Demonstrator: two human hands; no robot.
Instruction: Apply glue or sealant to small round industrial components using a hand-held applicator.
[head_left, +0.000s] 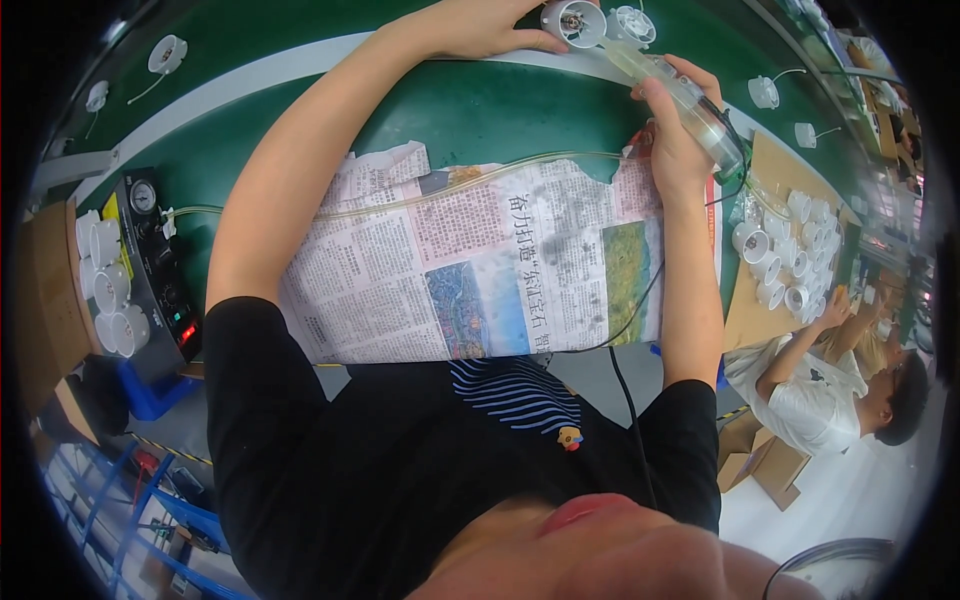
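At the top of the head view my left hand (485,25) is closed around the left side of a white round plastic cup (574,24). The thumb lies below the cup, and the upper fingers are partly cut off by the picture's edge. Inside the cup sits a small metallic part. My right hand (682,125) grips a translucent glue syringe (690,108), slanted with its narrow end up and left, close to the cup's lower rim. A second white cup (632,27) with parts inside stands just right of the first.
A newspaper sheet (400,260) covers the near table, with a clear hose (470,183) across it. To the left stands a black dispenser box (155,270) with a gauge, beside stacked white cups (108,290). Many cups (790,250) lie on cardboard at right, near a co-worker (820,390).
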